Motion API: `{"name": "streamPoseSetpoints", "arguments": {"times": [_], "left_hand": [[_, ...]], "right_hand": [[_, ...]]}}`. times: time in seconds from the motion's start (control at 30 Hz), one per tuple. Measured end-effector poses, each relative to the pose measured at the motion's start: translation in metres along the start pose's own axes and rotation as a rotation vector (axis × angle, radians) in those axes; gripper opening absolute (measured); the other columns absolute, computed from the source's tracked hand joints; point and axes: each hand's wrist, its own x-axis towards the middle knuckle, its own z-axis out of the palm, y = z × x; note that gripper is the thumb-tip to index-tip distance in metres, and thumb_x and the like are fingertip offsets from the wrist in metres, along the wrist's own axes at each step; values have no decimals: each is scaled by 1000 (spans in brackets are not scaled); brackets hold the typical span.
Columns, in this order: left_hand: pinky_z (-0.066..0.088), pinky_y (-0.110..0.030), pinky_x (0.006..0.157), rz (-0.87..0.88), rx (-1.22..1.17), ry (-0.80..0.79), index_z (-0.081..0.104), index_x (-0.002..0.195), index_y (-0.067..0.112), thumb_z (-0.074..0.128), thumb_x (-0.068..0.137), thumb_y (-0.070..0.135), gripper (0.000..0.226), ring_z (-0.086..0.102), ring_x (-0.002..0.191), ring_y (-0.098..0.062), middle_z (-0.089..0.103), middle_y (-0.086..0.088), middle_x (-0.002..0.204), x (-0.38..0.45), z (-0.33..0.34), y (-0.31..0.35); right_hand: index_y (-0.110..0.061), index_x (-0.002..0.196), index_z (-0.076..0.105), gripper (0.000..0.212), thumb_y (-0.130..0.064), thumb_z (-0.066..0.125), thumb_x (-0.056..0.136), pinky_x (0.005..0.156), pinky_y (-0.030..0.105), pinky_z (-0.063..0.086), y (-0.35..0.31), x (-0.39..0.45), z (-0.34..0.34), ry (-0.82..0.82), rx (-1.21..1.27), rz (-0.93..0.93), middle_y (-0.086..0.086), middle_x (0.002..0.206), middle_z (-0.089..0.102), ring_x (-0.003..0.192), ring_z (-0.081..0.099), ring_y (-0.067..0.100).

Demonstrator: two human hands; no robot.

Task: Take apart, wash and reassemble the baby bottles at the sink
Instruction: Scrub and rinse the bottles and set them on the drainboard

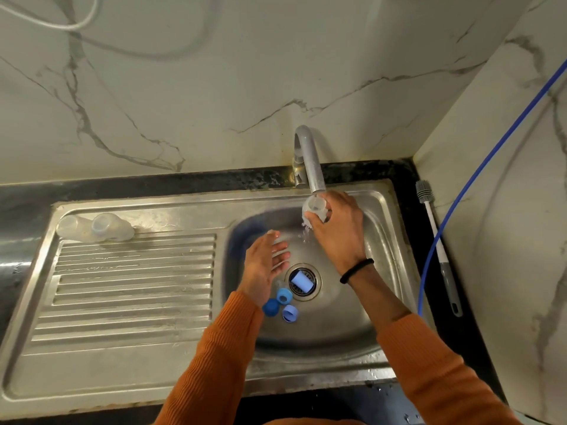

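two risks stand out, as i judge it. one: the clear bottle (314, 210), wet under the tap (310, 161) just right of frame centre, could slip from the right hand (337, 231), whose fingers curl round it, and drop into the sink (380, 240). two: the blue parts (283, 305) and the pale blue piece (302, 282) sitting on the drain (316, 289), lower centre, could be jostled by runoff. the left hand (265, 265) hovers spread and holding nothing, left of the stream, palm turned toward it. two more clear bottles (95, 230) lie on the draining board (129, 286), left of frame. a bottle brush (435, 237) rests on the tabletop at right.
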Motion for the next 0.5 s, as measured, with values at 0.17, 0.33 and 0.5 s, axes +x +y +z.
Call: {"name": "streamPoseSetpoints", "arguments": {"times": [0.17,0.33,0.5], "left_hand": [[55,-38,99,297,219,-34,61,134,32,68,97,41,39,63,119,-19,65,0,132,-16,-9,-2],[56,-30,95,428,425,0,61,133,38,68,97,43,36,66,112,-10,68,10,123,-18,-19,3],[42,-25,102,833,1017,44,48,146,37,64,100,37,50,48,128,-10,54,9,143,-25,-27,-9]], "right_hand": [[-14,108,75,31,-13,85,79,83,44,58,-5,-6,-7,8,26,-38,6,103,73,94,64,25],[-18,111,73,26,-25,80,87,87,37,53,-1,-14,-8,49,29,-50,1,108,69,98,60,22],[-19,120,71,32,-24,79,89,104,30,50,8,-40,-5,11,37,-5,-2,121,66,114,60,16]]}}
